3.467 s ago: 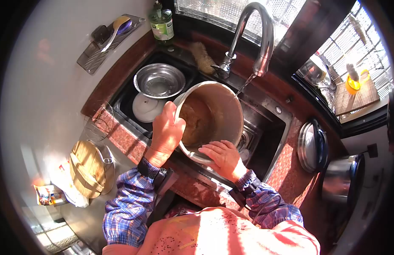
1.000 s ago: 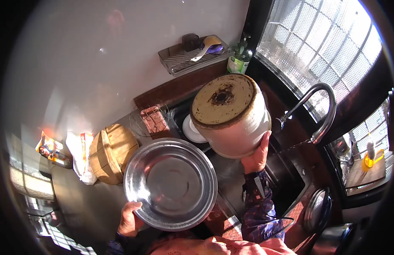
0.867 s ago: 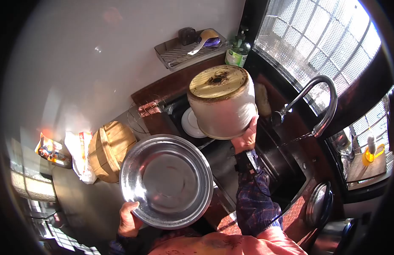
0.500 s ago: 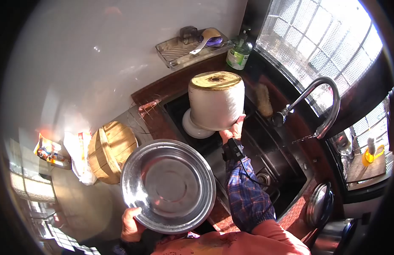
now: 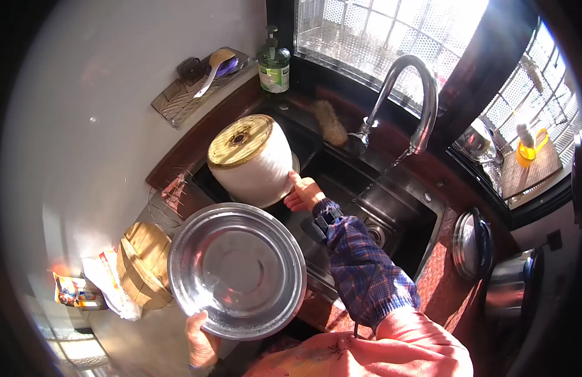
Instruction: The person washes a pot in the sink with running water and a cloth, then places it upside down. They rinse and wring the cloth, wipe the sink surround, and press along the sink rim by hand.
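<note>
My left hand (image 5: 202, 340) grips the near rim of a wide, shallow steel basin (image 5: 234, 264), which is tilted so its inside faces me. At the left end of the dark sink, a white pot (image 5: 266, 173) stands upside down, leaning slightly, its yellowed base with a brown central mark facing up. Beside the pot's lower right edge is my right hand (image 5: 307, 192). Its fingers are apart, and one touches or nearly touches the pot's side. A dark band with a device sits on that wrist.
Water runs from the curved faucet (image 5: 423, 119) into the sink (image 5: 398, 242). A green soap bottle (image 5: 274, 69) and a brush-like scrubber (image 5: 330, 124) stand behind. A tray (image 5: 178, 107) holds a spoon (image 5: 214, 69). A wooden basket-like item (image 5: 143, 267) is left; lids (image 5: 470, 245) and a steel pot (image 5: 511, 283) are right.
My view has swung right. The white pot now sits lower over the white dish that showed beneath it, and my right hand's hold on its rim has loosened. The basin stays in my left hand.
</note>
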Demonstrator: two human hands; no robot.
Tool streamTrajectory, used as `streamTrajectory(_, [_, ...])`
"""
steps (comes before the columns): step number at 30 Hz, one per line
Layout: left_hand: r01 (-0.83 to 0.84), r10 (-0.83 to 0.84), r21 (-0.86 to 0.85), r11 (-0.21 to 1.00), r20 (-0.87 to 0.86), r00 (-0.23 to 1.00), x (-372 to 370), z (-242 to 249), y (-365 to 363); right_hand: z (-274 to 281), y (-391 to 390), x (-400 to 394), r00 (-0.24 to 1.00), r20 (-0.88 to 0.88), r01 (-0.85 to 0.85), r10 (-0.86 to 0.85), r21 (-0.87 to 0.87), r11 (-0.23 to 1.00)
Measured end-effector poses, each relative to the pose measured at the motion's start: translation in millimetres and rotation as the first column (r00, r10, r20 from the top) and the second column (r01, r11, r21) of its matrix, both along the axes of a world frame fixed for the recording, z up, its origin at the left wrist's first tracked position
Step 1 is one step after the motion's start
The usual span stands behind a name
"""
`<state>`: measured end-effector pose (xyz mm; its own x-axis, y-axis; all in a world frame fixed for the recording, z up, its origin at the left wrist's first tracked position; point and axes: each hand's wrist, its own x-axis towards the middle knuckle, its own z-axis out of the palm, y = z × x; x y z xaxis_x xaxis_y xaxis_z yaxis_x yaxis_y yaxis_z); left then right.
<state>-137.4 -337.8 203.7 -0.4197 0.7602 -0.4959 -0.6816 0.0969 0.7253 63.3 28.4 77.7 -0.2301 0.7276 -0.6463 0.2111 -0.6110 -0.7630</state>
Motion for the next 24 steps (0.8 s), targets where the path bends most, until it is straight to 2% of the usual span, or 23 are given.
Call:
streamTrajectory(1, [0.039,-0.039,0.000,0.999,-0.047,0.998,5.0,4.6,9.2,6.8,-7.9,5.5,1.000,0.006,-0.029,0.029,0.037,0.999])
streamTrajectory(3, [0.086,-0.084,0.009,0.996,-0.120,0.989,10.7,2.5,27.0,-10.1,-17.0,16.2,0.980,-0.201,0.002,0.005,0.035,0.999])
streamTrajectory(4, [0.168,-0.173,-0.042,0.985,-0.274,0.946,2.2,-14.4,32.4,-15.5,-21.8,30.6,0.924,-0.369,-0.100,0.099,0.018,0.995])
streamTrajectory(6, [0.325,-0.335,-0.091,0.941,-0.372,0.866,-5.4,-34.5,41.5,-28.9,-53.3,69.8,0.960,-0.245,-0.031,0.135,0.389,0.921])
streamTrajectory(7, [0.402,-0.403,-0.075,0.913,-0.331,0.853,6.5,-23.8,66.8,-27.9,-66.2,90.8,0.953,-0.296,0.041,0.070,0.352,0.935])
streamTrajectory(9, [0.418,-0.418,-0.083,0.905,-0.361,0.833,54.3,9.0,111.3,-44.2,-96.2,132.7,0.854,-0.470,0.273,-0.223,0.039,0.961])
streamTrajectory(11, [0.647,-0.630,-0.128,0.752,-0.431,0.647,66.6,-5.4,145.7,4.6,-144.0,159.3,0.769,-0.540,0.365,-0.341,-0.067,0.929])
streamTrajectory(12, [0.694,-0.640,-0.132,0.708,-0.537,0.550,76.3,-16.4,163.0,17.3,-161.7,166.9,0.776,-0.555,0.315,-0.300,-0.072,0.946])
streamTrajectory(13, [0.738,-0.632,-0.142,0.660,-0.635,0.443,85.8,-30.7,178.1,-3.7,-169.2,180.2,0.777,-0.586,0.202,-0.229,-0.113,0.973])
streamTrajectory(15, [0.826,-0.803,-0.058,0.561,-0.281,0.526,97.9,-70.3,201.5,-13.0,-186.2,179.1,0.866,-0.436,0.293,-0.245,0.046,0.955])
streamTrajectory(16, [0.801,-0.823,-0.233,0.551,-0.307,0.477,108.5,-78.0,217.9,-15.1,-184.0,183.4,0.792,-0.500,0.352,-0.351,-0.097,0.931])
streamTrajectory(17, [0.674,-0.775,-0.408,0.616,-0.465,0.428,115.2,-83.9,225.5,-16.6,-183.1,188.7,0.802,-0.476,0.367,-0.361,-0.085,0.926])
streamTrajectory(19, [0.577,-0.620,-0.421,0.700,-0.759,0.200,116.4,-76.0,234.7,-57.7,-171.5,188.1,0.822,-0.274,0.485,-0.498,-0.120,0.866])
streamTrajectory(20, [0.621,-0.667,-0.421,0.661,-0.709,0.230,116.1,-59.9,235.0,-78.9,-165.8,188.1,0.812,-0.170,0.543,-0.558,-0.133,0.829])
streamTrajectory(21, [0.723,-0.744,-0.396,0.565,-0.625,0.239,115.6,-50.2,240.2,-98.1,-163.0,188.5,0.870,-0.142,0.480,-0.473,0.019,0.877])
streamTrajectory(22, [0.749,-0.765,-0.374,0.547,-0.587,0.266,114.0,-50.2,237.3,-89.6,-159.8,181.5,0.912,-0.093,0.411,-0.400,0.171,0.896])
streamTrajectory(23, [0.772,-0.782,-0.347,0.533,-0.550,0.293,112.7,-50.5,236.0,-81.7,-146.4,168.6,0.786,-0.083,0.601,-0.613,-0.129,0.788])
streamTrajectory(24, [0.795,-0.788,-0.338,0.503,-0.557,0.262,112.1,-50.9,238.3,-91.6,-141.3,162.0,0.786,-0.086,0.600,-0.612,-0.129,0.789])
